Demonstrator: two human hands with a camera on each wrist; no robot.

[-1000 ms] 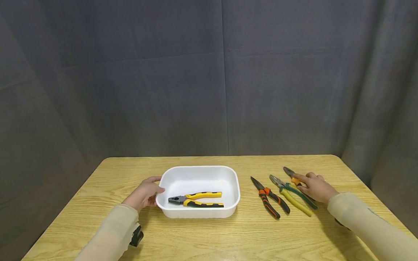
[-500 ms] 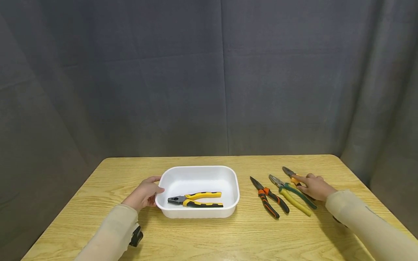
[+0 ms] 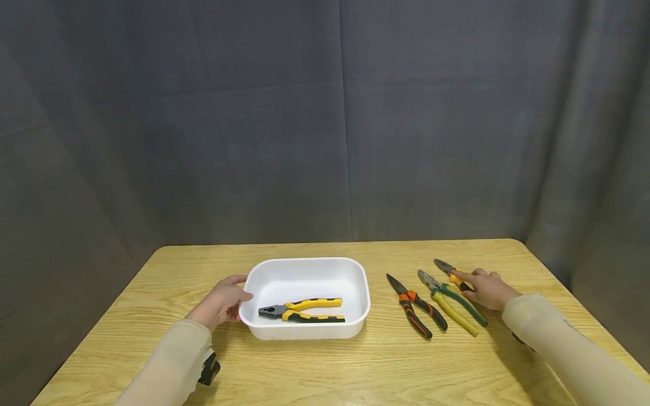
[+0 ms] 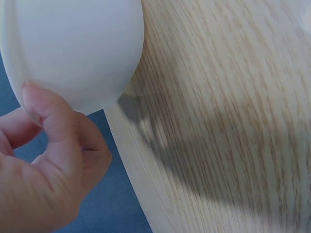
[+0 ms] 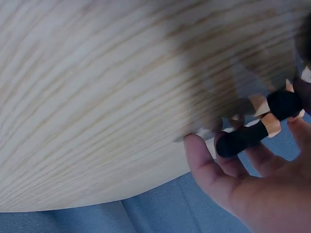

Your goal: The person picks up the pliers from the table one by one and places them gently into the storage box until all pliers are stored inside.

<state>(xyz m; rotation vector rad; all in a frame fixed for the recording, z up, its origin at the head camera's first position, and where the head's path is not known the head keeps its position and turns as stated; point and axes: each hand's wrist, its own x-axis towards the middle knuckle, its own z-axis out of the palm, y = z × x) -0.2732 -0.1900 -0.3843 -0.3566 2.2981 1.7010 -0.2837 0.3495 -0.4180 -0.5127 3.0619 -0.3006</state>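
In the head view my left hand [image 3: 221,301] holds the left end of a white plastic tray [image 3: 359,316], thumb over the rim and fingers outside. Inside lie yellow-and-black combination pliers [image 3: 304,310], head to the left. At the right, my right hand [image 3: 488,289] grips orange-and-black pliers [image 3: 444,265] by the handles; their metal head points away to the left and the palm hides most of the handles. The right wrist view shows fingers curled about a dark handle [image 5: 243,138]. Beside it lie green-and-yellow pliers [image 3: 448,300], then orange-and-black long-nose pliers [image 3: 412,305].
Everything rests on a light wood table [image 3: 325,372]. Grey cloth [image 3: 264,124] hangs behind it and at both sides. A black device [image 3: 209,369] sits under the left wrist.
The view has shifted slightly. The pliers under my right hand have moved a little left, and the lower ends of the green-and-yellow pliers have swung slightly left. My left hand stays on the tray.
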